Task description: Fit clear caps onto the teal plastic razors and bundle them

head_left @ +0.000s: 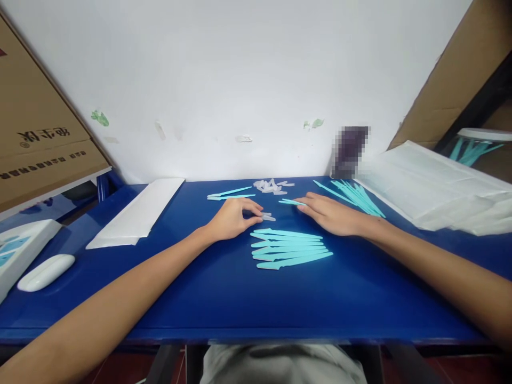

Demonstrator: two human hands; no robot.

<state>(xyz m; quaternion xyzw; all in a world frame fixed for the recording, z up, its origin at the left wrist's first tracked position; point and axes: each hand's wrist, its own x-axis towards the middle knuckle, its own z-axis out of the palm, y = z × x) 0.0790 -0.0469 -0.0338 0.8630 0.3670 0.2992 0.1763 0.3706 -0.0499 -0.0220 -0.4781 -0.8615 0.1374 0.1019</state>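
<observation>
My left hand (232, 219) pinches small translucent white caps (269, 216) between thumb and fingertips, just above the blue table. Facing it, my right hand (330, 213) is closed on turquoise eyebrow razors (291, 202), whose thin ends point left toward the caps. Several turquoise eyebrow razors (290, 249) lie side by side in front of both hands. Behind the left hand are two more razors (230, 194). A small heap of loose white caps (272, 186) sits near the wall. To the right hand's far side, more turquoise razors (358, 196) are fanned out.
On the blue table (240, 304), a white paper sheet (140, 213) lies left and white packets (440, 186) lie right. A white mouse-shaped object (46, 272) is at the left edge. Cardboard (44, 117) leans left; a tub holding turquoise sticks (476, 149) stands far right.
</observation>
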